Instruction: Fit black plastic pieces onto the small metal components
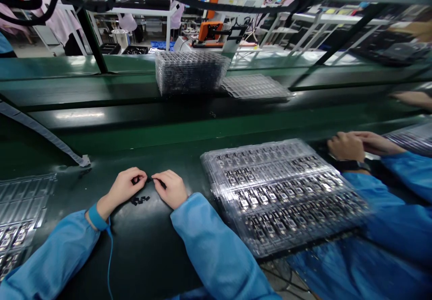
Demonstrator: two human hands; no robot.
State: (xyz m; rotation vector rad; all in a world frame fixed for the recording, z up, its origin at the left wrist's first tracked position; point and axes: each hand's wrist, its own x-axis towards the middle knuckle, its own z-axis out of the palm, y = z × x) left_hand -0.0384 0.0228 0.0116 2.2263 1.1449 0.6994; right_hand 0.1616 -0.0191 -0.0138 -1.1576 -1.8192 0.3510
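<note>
Over the dark green bench, my left hand (130, 184) is closed in a pinch, thumb against forefinger. Something small and dark shows at its fingertips, too small to name. My right hand (170, 187) faces it a short gap away, also pinching; what it holds, if anything, cannot be made out. Just below the hands lie several small black pieces (139, 200) in a loose cluster. A blue wrist strap (97, 217) with a thin cord circles my left wrist. To the right of my right hand sits a stack of clear trays (232, 201), the top one holding rows of small electronic parts.
Another clear tray (27, 196) with similar parts lies at the left edge. A tall stack of clear trays (192, 73) and a flatter pile (256, 86) stand on the ledge ahead. At right, a co-worker's hands (347, 147) are close to the tray stack. Dark posts rise at both sides.
</note>
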